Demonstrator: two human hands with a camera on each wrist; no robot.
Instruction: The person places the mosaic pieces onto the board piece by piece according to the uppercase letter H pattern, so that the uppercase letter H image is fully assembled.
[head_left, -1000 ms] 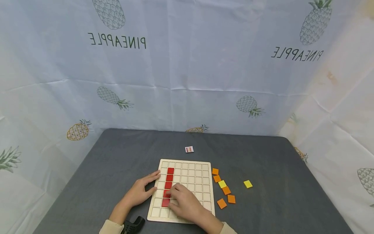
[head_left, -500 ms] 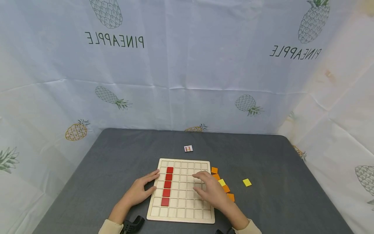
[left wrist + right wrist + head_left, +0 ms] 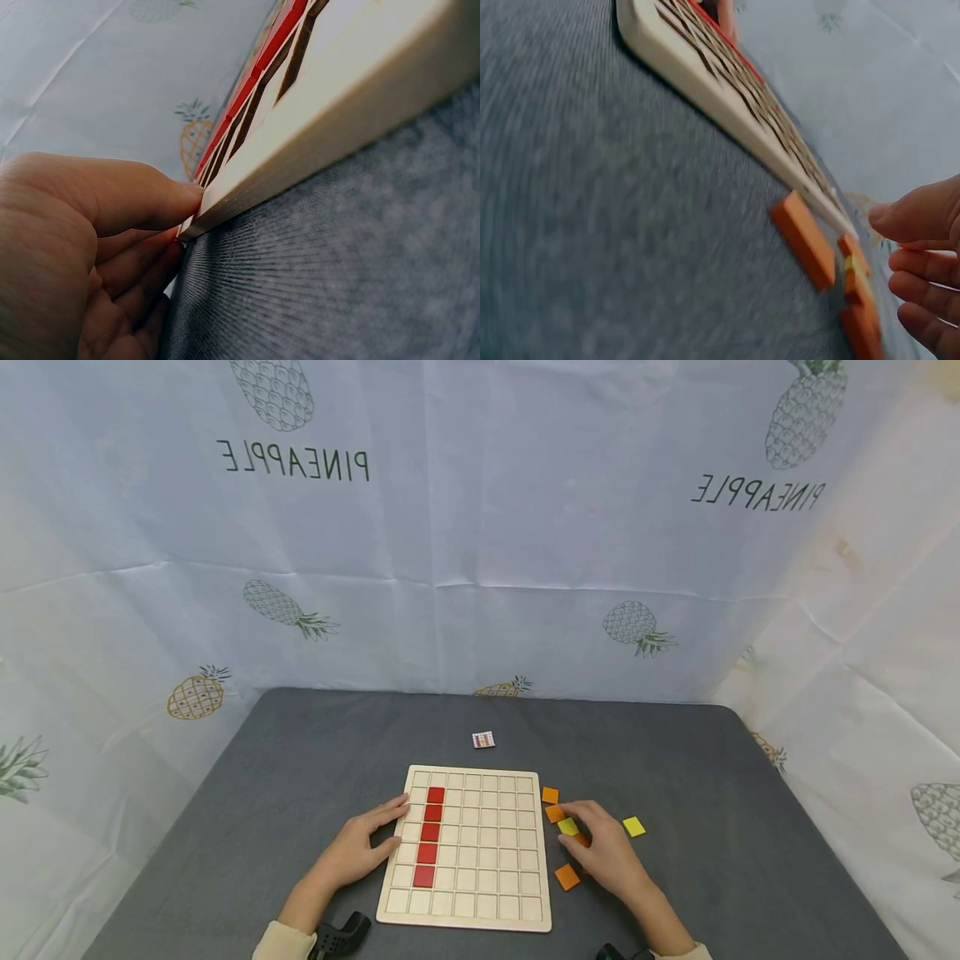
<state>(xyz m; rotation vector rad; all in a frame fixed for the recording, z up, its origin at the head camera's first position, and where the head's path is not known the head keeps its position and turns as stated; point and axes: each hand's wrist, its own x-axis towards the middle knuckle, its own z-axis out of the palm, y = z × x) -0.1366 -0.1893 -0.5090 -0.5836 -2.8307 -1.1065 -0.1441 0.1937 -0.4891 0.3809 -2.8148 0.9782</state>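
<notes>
A pale wooden grid board (image 3: 487, 885) lies on the dark table, with several red square tiles (image 3: 430, 832) in one column near its left side. My left hand (image 3: 363, 847) rests against the board's left edge; in the left wrist view the thumb (image 3: 150, 196) touches that edge. Beyond the right edge, my right hand (image 3: 607, 850) is over the loose tiles, thumb and fingers apart. Between them show a yellow tile (image 3: 567, 827) and a partly covered orange tile (image 3: 582, 841). The right wrist view shows the fingers (image 3: 922, 289) relaxed, with nothing held.
Two more orange tiles (image 3: 551, 795) sit near the board's upper right edge, and another orange tile (image 3: 567, 877) lies nearer the front. A second yellow tile (image 3: 633, 827) is farther right. Behind the board lies a small patterned card (image 3: 483, 740). A pineapple-print curtain (image 3: 480, 527) hangs behind the table.
My right hand has left the red tiles, crossed the board to the right and reached the loose orange and yellow tiles. The left hand keeps its place at the board's edge.
</notes>
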